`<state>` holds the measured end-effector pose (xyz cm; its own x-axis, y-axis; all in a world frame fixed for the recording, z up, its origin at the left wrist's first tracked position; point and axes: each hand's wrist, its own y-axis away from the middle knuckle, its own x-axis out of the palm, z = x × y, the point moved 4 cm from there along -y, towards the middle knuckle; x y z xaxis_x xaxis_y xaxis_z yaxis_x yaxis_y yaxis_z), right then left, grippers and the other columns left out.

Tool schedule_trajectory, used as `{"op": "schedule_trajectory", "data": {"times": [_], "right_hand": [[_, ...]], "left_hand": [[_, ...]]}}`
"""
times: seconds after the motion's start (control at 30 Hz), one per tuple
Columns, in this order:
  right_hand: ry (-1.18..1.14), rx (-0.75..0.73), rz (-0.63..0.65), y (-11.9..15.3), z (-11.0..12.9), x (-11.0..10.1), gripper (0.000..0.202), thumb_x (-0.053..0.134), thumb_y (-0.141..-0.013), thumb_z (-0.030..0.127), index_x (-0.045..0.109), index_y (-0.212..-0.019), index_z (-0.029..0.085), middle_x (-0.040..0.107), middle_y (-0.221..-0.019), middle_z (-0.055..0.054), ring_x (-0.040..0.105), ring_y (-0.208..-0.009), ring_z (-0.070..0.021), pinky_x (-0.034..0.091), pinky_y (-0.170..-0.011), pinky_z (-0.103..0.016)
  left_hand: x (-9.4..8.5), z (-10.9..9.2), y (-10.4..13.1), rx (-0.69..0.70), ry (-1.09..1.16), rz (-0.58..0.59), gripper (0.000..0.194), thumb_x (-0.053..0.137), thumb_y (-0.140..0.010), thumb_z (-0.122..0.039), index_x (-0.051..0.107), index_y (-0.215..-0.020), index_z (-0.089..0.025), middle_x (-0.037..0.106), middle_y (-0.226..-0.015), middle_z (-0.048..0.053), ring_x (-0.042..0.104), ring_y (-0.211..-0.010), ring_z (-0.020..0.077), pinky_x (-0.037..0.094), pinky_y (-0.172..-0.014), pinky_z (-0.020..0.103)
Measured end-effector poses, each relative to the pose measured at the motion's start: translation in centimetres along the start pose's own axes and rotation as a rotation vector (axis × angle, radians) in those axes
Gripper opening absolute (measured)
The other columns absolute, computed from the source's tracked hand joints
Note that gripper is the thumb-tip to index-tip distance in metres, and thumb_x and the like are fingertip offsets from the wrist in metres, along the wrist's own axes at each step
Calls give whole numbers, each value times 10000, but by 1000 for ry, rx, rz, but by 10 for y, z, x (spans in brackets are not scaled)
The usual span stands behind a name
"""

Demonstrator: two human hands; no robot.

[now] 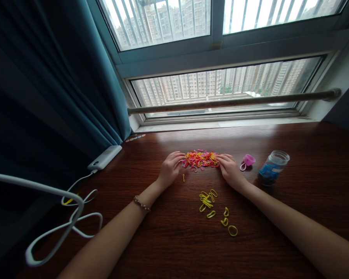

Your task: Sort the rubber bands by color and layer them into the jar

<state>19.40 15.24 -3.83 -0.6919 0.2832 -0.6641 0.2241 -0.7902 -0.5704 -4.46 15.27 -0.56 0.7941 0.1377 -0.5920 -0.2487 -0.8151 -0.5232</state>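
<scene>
A pile of small pink, red, orange and yellow bands (pixel 200 159) lies on the dark wooden table. My left hand (pixel 171 167) touches the pile's left end with its fingertips, and my right hand (pixel 230 169) touches the right end. The fingers of both hands are bent towards the pile; whether they pinch any band is too small to tell. Nearer to me lies a loose group of yellow bands (pixel 206 199), with several more to its lower right. One yellow band (pixel 184 178) sits alone below my left hand.
Right of my right hand are a pink lid with a loop (pixel 249 160) and a clear jar with a blue label (pixel 272 168). A white power strip (pixel 105 158) and white cables (pixel 75 217) are at the left, by a blue curtain (pixel 99 77). A barred window is behind.
</scene>
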Motion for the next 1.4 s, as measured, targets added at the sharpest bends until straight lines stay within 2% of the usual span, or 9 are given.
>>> {"op": "schedule_trajectory", "data": {"times": [0.13,0.3,0.47,0.53,0.7,0.8,1.03,1.23,1.4], "right_hand": [[-164,31,-123,0,11,-14,264,417,-852,229,650,-964,173,624,-991,-107,551,-941,-231,436,-855,-389],[-385,84,-225,5,40,-34,271,434,-872,285,675,-805,183,654,-863,-75,600,-838,-201,461,-780,-325],[-572,-11,77,15,67,-26,470,362,-904,341,623,-553,169,624,-600,-45,575,-548,-134,451,-577,-252],[-576,-1,142,18,65,-21,500,339,-907,378,628,-560,162,585,-508,-27,527,-449,-112,415,-498,-234],[-567,142,46,16,45,-18,529,315,-908,433,674,-642,151,557,-434,-11,496,-402,-100,400,-488,-224],[-532,163,64,13,40,-13,523,341,-894,451,674,-621,154,584,-466,-19,526,-432,-106,404,-487,-215],[-630,39,437,17,55,-1,529,340,-892,451,676,-624,143,593,-467,-18,530,-414,-93,399,-452,-190],[-726,166,247,13,46,-5,537,364,-875,478,647,-579,131,589,-475,-33,515,-407,-96,383,-420,-197],[-751,209,212,13,43,-2,507,393,-860,487,640,-605,124,619,-519,-49,516,-404,-99,397,-414,-203]], "left_hand": [[4,21,1,13,-174,85,306,439,-825,-188,582,-1091,-236,545,-1201,39,329,-1248,224,228,-1054,455],[17,21,6,-1,-300,254,378,407,-849,-198,487,-1196,-329,430,-1328,3,198,-1302,258,86,-1031,565],[21,26,7,-47,-311,290,409,423,-851,-264,418,-1250,-353,397,-1351,7,177,-1294,290,46,-1008,601],[20,29,6,-55,-294,278,403,432,-845,-264,436,-1242,-335,423,-1329,17,206,-1280,281,68,-1025,570],[19,33,4,-53,-276,265,392,430,-839,-241,465,-1222,-315,443,-1303,19,246,-1257,253,115,-1043,512],[19,33,4,-54,-265,274,404,438,-835,-247,452,-1229,-337,405,-1341,15,222,-1273,266,91,-1036,537],[21,32,6,-71,-248,336,379,398,-858,-292,437,-1228,-367,409,-1343,5,183,-1300,282,10,-1001,609],[18,31,4,-14,-239,299,352,417,-851,-275,488,-1195,-280,461,-1282,39,271,-1264,246,121,-1050,509],[10,25,1,56,-74,173,313,434,-841,-233,542,-1132,-188,501,-1205,89,377,-1200,213,270,-1044,383]]}}
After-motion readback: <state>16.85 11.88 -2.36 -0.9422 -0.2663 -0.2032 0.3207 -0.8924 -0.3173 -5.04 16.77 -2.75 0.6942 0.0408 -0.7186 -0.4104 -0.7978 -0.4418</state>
